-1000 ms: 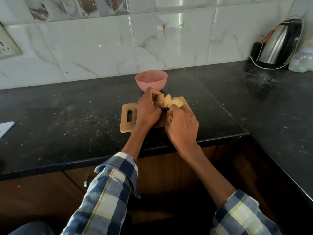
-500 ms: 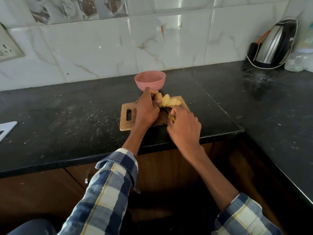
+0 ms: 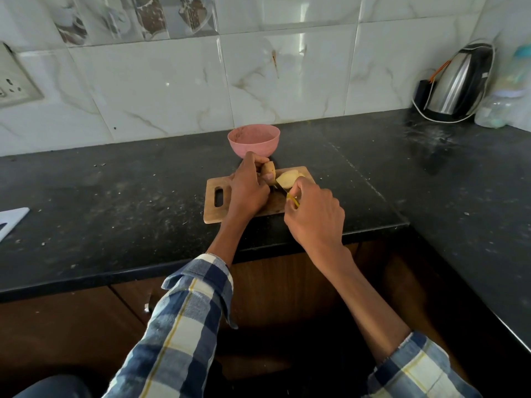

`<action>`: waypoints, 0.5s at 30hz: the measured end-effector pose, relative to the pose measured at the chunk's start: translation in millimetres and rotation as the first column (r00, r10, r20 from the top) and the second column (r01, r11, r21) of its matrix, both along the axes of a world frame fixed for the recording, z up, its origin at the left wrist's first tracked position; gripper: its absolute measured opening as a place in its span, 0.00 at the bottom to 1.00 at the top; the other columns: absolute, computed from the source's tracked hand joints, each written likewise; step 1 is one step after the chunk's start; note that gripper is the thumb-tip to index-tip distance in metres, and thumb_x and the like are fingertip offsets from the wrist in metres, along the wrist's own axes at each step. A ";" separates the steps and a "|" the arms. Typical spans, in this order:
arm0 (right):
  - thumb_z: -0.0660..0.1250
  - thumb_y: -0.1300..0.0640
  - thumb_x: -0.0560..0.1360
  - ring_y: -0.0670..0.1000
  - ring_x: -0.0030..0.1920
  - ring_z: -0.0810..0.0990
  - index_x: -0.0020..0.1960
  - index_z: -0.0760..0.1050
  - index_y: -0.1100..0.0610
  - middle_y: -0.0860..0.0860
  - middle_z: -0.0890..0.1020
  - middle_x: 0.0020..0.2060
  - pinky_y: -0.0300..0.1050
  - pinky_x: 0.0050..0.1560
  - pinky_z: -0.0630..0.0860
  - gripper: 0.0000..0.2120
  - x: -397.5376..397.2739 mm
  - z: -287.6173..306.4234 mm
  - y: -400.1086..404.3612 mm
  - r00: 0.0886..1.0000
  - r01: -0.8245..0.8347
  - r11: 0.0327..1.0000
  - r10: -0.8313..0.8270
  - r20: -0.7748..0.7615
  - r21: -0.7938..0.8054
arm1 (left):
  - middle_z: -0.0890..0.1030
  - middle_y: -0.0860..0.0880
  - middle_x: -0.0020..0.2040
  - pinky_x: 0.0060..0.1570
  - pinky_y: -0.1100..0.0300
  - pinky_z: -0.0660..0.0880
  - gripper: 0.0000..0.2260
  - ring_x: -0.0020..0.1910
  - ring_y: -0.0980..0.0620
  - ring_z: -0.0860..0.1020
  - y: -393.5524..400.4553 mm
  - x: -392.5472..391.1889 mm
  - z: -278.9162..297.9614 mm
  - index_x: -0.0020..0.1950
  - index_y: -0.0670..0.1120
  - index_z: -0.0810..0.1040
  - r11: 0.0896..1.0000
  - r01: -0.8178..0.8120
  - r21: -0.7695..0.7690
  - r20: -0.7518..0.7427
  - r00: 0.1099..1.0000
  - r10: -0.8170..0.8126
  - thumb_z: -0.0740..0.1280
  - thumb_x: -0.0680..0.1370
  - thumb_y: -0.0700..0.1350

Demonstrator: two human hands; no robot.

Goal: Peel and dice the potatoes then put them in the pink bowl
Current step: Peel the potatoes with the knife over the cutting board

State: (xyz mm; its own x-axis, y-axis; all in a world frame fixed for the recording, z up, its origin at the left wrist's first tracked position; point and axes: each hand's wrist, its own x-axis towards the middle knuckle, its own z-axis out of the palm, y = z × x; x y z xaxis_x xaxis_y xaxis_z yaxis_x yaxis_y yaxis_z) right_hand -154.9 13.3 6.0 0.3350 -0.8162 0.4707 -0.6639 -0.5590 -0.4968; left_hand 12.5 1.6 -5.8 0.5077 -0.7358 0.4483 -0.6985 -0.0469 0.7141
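The left hand point(image 3: 249, 187) curls over the middle of a light wooden cutting board with a slot handle point(image 3: 219, 206), its thumb and fingers pinching a pale yellow potato piece with some brown skin point(image 3: 268, 169) at the board's far edge. The right hand point(image 3: 315, 215) is just beside it, fingers closed round the yellow handle of a small knife point(image 3: 290, 197), whose dark blade angles up and left toward a heap of peeled, pale yellow potato slices point(image 3: 288, 179) lying on the far right part of the board. The blade tip sits at the near edge of those slices; whether it is cutting into them cannot be told. The two hands are close together without clearly touching. Both forearms come from rolled blue, white and yellow checked sleeves point(image 3: 184, 323). The round pink plastic bowl point(image 3: 254, 140) stands upright on the black speckled stone desk point(image 3: 115, 202), just behind the board and near the wall; what it contains cannot be made out. In the far right corner, against the white marbled tiles point(image 3: 161, 90), a steel and black electric kettle point(image 3: 455, 86) leans, with a clear plastic bottle point(image 3: 501, 101) beside it. A white flat object point(image 3: 10, 222) lies at the desk's left edge.
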 end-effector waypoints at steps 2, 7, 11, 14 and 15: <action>0.71 0.52 0.79 0.49 0.42 0.80 0.49 0.72 0.47 0.45 0.78 0.42 0.49 0.39 0.79 0.07 0.2 -4.5 -0.3 1.000 0.013 1.000 -0.013 0.018 0.000 | 0.82 0.51 0.52 0.59 0.45 0.78 0.16 0.55 0.51 0.80 0.8 1.4 -1.1 0.58 0.52 0.73 0.999 0.032 -0.021 -0.020 0.999 -0.033 0.67 0.76 0.35; 0.70 0.52 0.80 0.46 0.37 0.76 0.50 0.70 0.48 0.44 0.76 0.38 0.39 0.32 0.65 0.08 2.4 -3.4 -1.0 0.996 0.040 0.998 -0.037 0.079 -0.041 | 0.82 0.52 0.53 0.56 0.57 0.77 0.14 0.55 0.53 0.80 1.1 3.3 -0.5 0.59 0.48 0.75 0.996 0.056 -0.065 -0.030 0.998 -0.058 0.69 0.77 0.35; 0.70 0.51 0.80 0.50 0.40 0.79 0.54 0.72 0.49 0.48 0.80 0.41 0.44 0.36 0.70 0.07 9.0 8.6 -5.7 0.996 0.043 0.996 -0.037 0.081 -0.074 | 0.82 0.53 0.51 0.52 0.63 0.75 0.11 0.53 0.55 0.80 2.9 2.6 -1.0 0.55 0.48 0.76 0.995 0.053 -0.087 0.003 0.999 -0.053 0.69 0.77 0.35; 0.70 0.51 0.80 0.51 0.41 0.82 0.54 0.72 0.49 0.50 0.82 0.42 0.44 0.36 0.72 0.07 13.8 15.6 -8.3 0.998 0.029 0.994 -0.022 0.064 -0.108 | 0.83 0.54 0.50 0.51 0.59 0.77 0.11 0.51 0.55 0.80 1.6 4.1 -2.5 0.54 0.47 0.77 0.993 0.034 -0.115 0.025 0.999 -0.032 0.70 0.75 0.36; 0.70 0.51 0.80 0.52 0.41 0.82 0.54 0.72 0.49 0.50 0.82 0.43 0.44 0.36 0.72 0.08 15.0 17.1 -8.8 0.998 0.024 0.993 -0.017 0.056 -0.114 | 0.83 0.54 0.50 0.51 0.59 0.77 0.11 0.51 0.56 0.80 1.5 4.4 -2.5 0.55 0.47 0.78 0.992 0.027 -0.120 0.023 0.999 -0.025 0.71 0.75 0.36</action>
State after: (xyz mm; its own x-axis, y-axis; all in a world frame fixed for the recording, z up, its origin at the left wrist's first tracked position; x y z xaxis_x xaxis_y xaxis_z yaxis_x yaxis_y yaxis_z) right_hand -139.9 4.5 23.1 0.2897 -0.7622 0.5789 -0.6492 -0.6009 -0.4663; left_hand 16.9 3.1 -8.3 0.4783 -0.6886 0.5450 -0.7137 0.0568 0.6981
